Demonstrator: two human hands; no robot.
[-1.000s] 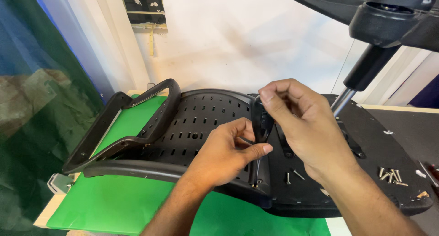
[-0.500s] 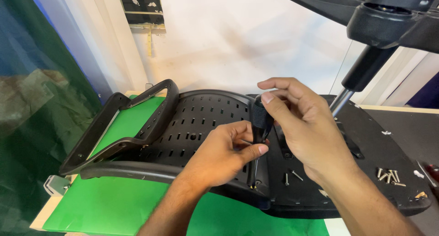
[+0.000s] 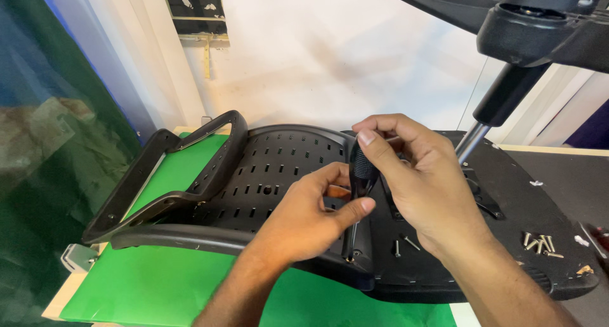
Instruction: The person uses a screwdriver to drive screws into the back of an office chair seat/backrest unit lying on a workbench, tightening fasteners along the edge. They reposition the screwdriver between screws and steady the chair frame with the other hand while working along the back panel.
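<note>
A black perforated chair seat pan (image 3: 279, 165) lies upside down on a green mat (image 3: 158, 282), with a black armrest loop (image 3: 177, 175) at its left. A black-handled screwdriver (image 3: 361, 168) stands upright, its tip at a hole near the seat's front edge. My right hand (image 3: 419, 181) grips the top of the handle. My left hand (image 3: 311, 216) pinches the shaft just below the handle, thumb pressed against it. Two loose screws (image 3: 403, 244) lie on the black plate beside the tool.
Several silver screws (image 3: 539, 243) sit in a pile on the black plate at right. The chair's gas cylinder (image 3: 491, 111) and star base (image 3: 545, 22) rise at upper right. A white wall is behind; green fabric hangs at left.
My right hand has turned slightly on the handle; the screwdriver stays upright at the same spot. My left hand keeps its pinch on the shaft.
</note>
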